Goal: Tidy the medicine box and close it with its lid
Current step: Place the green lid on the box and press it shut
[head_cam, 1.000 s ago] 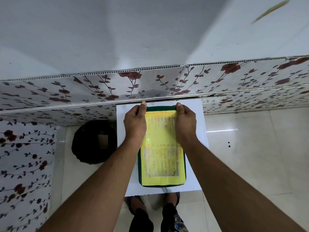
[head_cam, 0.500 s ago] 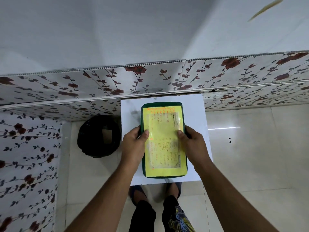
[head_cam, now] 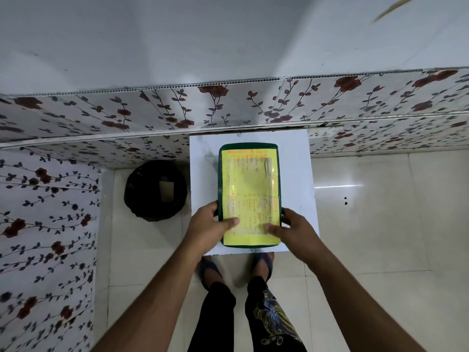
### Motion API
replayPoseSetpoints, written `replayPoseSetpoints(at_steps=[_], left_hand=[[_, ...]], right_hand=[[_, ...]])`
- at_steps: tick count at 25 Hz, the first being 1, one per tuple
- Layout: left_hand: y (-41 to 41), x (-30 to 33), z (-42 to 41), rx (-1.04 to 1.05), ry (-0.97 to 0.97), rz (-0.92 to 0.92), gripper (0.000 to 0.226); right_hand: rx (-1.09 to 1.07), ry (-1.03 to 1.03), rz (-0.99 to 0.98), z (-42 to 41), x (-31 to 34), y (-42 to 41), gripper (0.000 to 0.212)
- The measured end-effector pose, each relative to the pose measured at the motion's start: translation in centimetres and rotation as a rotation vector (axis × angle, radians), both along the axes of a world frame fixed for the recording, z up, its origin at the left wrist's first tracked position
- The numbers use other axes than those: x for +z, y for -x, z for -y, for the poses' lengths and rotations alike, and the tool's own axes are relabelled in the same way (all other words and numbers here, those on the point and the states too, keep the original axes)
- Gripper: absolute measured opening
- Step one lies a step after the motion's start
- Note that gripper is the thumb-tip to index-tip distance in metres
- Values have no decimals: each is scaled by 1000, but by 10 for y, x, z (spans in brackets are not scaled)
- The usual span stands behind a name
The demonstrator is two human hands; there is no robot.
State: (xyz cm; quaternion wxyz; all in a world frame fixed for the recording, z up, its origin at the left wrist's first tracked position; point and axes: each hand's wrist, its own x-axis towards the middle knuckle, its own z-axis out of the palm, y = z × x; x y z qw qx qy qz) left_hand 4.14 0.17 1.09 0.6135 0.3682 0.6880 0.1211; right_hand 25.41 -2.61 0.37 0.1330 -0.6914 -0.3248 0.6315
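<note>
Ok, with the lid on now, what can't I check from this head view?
- Medicine box contents: hidden by the lid.
- Lid seating near the person: covered by left hand and right hand.
- Yellow label writing: too small, glare.
- Black bin contents: too dark.

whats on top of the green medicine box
A yellow handwritten sheet covers the lid of the medicine box. Both thumbs press its near end, left hand and right hand gripping the sides. The contents are hidden.

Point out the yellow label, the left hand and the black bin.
yellow label (head_cam: 250, 184), head view, middle of the sheet.
left hand (head_cam: 206, 222), head view, back of hand.
black bin (head_cam: 142, 196), head view, dark left rim.
</note>
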Motion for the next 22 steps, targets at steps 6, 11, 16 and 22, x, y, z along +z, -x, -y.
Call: replayPoseSetpoints(at_steps=[6,11,16,22], left_hand=[[0,-4,9,4,5,-54,38],[0,-7,16,44,-25,-55,43],[-1,-9,19,76,-26,76,65],[-14,-8,9,122,-14,108,59]], right_hand=[[19,18,-9,11,0,-1,39],[27,7,32,16,-3,-2,40],[-75,-50,-38,2,-7,-3,70],[-33,-109,3,-18,-6,-6,58]])
